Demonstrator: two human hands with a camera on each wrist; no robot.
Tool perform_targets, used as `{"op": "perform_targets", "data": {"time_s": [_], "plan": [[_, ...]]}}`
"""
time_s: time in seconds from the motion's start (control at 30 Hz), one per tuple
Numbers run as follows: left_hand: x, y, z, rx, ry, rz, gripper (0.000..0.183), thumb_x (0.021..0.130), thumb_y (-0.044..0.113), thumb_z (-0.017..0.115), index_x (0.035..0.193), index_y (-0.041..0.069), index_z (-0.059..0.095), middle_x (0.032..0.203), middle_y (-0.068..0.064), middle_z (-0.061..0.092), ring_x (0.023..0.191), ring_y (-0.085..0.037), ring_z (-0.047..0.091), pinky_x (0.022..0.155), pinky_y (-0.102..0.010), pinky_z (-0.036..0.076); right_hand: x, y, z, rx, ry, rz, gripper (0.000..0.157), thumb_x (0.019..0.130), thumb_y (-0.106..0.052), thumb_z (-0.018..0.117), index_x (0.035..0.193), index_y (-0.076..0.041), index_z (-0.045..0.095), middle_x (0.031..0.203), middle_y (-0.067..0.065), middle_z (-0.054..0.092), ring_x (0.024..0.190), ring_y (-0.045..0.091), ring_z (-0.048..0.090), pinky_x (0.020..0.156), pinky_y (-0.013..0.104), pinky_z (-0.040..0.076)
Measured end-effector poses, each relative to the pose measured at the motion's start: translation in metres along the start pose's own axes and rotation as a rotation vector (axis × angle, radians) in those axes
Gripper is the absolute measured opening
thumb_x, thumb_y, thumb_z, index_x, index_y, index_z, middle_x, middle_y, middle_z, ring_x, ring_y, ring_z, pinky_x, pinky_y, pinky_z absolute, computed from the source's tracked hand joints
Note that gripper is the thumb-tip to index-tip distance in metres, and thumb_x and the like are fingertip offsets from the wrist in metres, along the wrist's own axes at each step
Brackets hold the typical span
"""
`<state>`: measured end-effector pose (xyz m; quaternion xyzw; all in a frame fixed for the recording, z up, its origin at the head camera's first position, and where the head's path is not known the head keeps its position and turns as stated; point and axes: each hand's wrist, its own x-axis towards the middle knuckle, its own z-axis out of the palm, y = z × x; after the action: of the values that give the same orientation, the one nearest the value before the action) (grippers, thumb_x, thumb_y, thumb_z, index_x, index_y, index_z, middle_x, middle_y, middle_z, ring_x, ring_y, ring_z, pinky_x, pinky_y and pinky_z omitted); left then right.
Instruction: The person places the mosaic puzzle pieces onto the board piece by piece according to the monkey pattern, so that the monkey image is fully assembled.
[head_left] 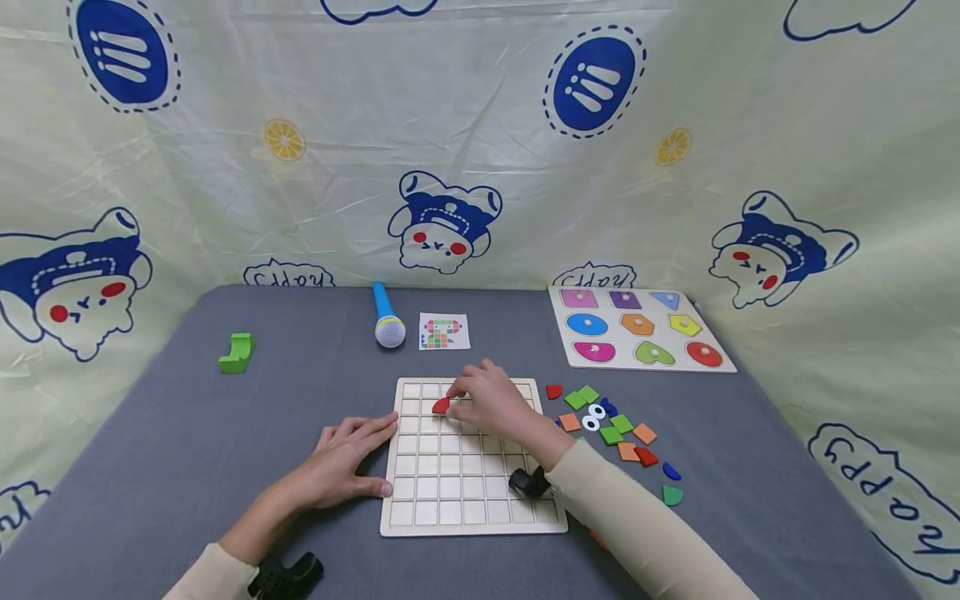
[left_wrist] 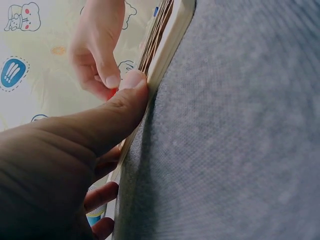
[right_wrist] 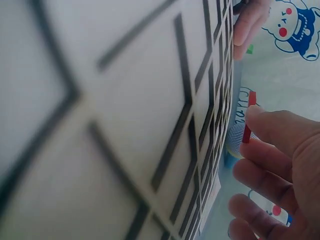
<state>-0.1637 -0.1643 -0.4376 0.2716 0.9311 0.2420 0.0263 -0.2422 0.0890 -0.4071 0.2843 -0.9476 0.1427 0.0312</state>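
My right hand is over the upper left of a pale wooden grid board. Its thumb and index finger pinch a red quarter-round tile; the right wrist view shows that red tile edge-on between thumb and fingertip, beside the board's grid lines. At the board's left edge lies my left hand, fingers extended, with fingertips and thumb against the rim. In the left wrist view the left thumb presses along the board's edge.
Loose tiles in several colours, such as a green tile, lie right of the board. Behind it are a blue toy microphone and a small pattern card. A shape puzzle stands back right, a green block at left.
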Motion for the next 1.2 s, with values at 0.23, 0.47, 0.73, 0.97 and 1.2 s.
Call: {"op": "perform_targets", "data": {"time_s": [0.23,0.47,0.73,0.97,1.2], "plan": [[0.0,0.0,0.001,0.002,0.004,0.004,0.082,0.076,0.048,0.072,0.143,0.011,0.042,0.15,-0.003,0.04,0.125,-0.024,0.039,0.089,-0.044,0.026,0.011,-0.004,0.005,-0.049,-0.045,-0.009,0.02,0.082,-0.032,0.072,0.097,-0.019,0.074,0.093,-0.005,0.064,0.08,0.013,0.046,0.073,0.028,0.036],[0.0,-0.001,0.002,0.003,0.017,0.015,0.082,0.076,0.045,0.073,0.143,0.01,0.042,0.15,-0.003,0.04,0.126,-0.025,0.039,0.088,-0.043,0.026,0.019,-0.007,0.008,-0.042,-0.073,-0.019,0.017,0.082,-0.03,0.072,0.093,-0.018,0.073,0.088,-0.006,0.063,0.08,0.012,0.053,0.07,0.027,0.041],[0.001,0.0,0.001,0.007,0.012,0.011,0.081,0.076,0.045,0.073,0.142,0.01,0.043,0.15,-0.003,0.04,0.126,-0.025,0.039,0.088,-0.043,0.026,0.019,-0.01,0.007,-0.07,-0.093,-0.021,0.017,0.083,-0.029,0.071,0.095,-0.018,0.073,0.091,-0.005,0.063,0.083,0.013,0.054,0.074,0.029,0.042],[0.0,-0.002,0.002,0.005,0.011,0.008,0.081,0.076,0.046,0.072,0.143,0.01,0.043,0.15,-0.003,0.04,0.126,-0.025,0.039,0.088,-0.042,0.026,0.018,-0.01,0.008,-0.076,-0.098,-0.025,0.02,0.083,-0.03,0.071,0.099,-0.019,0.073,0.094,-0.004,0.064,0.084,0.013,0.053,0.072,0.028,0.041],[0.001,-0.001,0.002,-0.004,0.003,-0.001,0.081,0.076,0.047,0.072,0.143,0.011,0.042,0.15,-0.003,0.039,0.127,-0.025,0.039,0.087,-0.042,0.025,0.017,-0.009,0.009,-0.067,-0.095,-0.012,0.021,0.084,-0.03,0.07,0.101,-0.018,0.073,0.097,-0.004,0.064,0.087,0.013,0.053,0.074,0.028,0.043]]}}
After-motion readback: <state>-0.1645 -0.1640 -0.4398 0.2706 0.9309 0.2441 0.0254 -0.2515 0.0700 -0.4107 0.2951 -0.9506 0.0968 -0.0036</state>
